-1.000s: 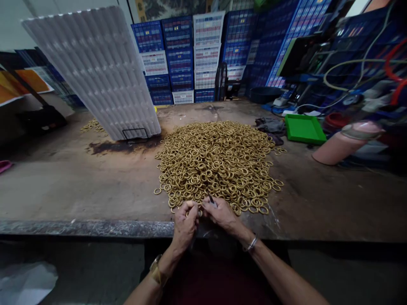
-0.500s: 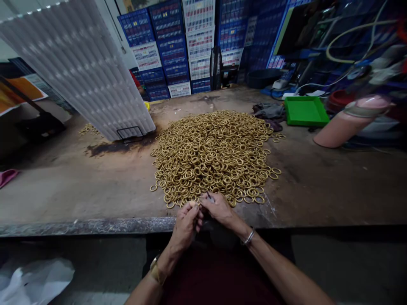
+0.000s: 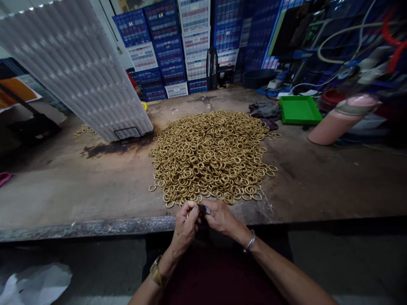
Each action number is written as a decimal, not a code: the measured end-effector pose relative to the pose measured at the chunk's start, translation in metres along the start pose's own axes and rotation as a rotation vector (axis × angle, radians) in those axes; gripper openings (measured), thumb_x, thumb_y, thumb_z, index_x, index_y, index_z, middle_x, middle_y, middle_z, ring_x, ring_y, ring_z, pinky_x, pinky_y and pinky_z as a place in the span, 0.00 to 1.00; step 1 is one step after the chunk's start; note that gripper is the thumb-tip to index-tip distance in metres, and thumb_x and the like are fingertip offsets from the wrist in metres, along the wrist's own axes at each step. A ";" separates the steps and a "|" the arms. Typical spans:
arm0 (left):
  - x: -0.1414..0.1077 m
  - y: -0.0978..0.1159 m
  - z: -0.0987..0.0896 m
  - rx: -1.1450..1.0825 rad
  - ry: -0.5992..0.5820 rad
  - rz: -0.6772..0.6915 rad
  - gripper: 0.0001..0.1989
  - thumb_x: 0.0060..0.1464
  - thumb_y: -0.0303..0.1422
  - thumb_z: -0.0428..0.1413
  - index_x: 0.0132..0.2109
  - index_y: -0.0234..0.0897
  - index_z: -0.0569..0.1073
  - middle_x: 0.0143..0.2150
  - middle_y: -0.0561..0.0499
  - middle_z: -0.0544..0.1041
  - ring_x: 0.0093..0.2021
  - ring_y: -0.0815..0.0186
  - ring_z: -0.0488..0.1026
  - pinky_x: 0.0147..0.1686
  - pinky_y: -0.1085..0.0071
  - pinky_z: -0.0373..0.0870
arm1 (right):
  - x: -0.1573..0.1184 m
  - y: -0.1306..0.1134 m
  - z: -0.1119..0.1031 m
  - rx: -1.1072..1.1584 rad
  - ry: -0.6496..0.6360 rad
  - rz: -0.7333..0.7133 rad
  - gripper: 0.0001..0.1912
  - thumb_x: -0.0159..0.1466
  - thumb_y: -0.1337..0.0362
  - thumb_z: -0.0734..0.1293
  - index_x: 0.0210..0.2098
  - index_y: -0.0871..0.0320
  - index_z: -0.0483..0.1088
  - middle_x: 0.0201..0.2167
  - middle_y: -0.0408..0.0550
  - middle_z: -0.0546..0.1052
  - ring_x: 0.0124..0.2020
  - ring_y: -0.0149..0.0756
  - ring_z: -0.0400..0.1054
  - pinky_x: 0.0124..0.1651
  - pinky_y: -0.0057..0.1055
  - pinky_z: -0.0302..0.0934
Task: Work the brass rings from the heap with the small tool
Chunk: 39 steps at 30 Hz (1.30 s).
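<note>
A wide pile of brass-coloured rings [image 3: 210, 152] lies on the worn table [image 3: 95, 186]. At the table's front edge, just before the pile, my left hand [image 3: 186, 220] is closed with a ring pinched between thumb and fingers, only partly visible. Close beside it on the right, my right hand [image 3: 219, 216] is closed round a small dark tool [image 3: 205, 209], whose end meets the left fingertips. The fingers hide most of the tool and the ring.
A tall ribbed translucent panel [image 3: 79, 72] leans at the left in a wire stand. A green tray [image 3: 300, 110], a pink bottle [image 3: 337, 123] and a dark cloth [image 3: 264, 110] stand or lie at the right. Stacked crates [image 3: 168, 51] fill the back.
My right hand has come slightly down and nearer the front edge, and the dark tool now lies against my left fingertips. The view has shifted a little.
</note>
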<state>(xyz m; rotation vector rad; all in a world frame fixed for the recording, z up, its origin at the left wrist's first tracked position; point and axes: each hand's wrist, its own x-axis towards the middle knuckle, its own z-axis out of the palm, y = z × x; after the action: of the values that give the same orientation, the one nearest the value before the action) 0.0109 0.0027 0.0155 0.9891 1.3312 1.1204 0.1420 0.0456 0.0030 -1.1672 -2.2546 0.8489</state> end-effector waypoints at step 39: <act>-0.019 -0.005 -0.023 -0.083 -0.026 0.007 0.16 0.49 0.46 0.52 0.28 0.37 0.63 0.18 0.58 0.61 0.16 0.76 0.54 0.16 0.79 0.51 | 0.001 -0.018 0.014 -0.087 -0.050 -0.056 0.07 0.53 0.73 0.57 0.28 0.58 0.64 0.21 0.42 0.68 0.22 0.29 0.56 0.26 0.25 0.42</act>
<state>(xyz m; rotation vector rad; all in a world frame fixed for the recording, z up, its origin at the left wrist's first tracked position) -0.0107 -0.0184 0.0143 0.9456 1.2517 1.1553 0.1226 0.0338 0.0055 -1.1268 -2.3751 0.7733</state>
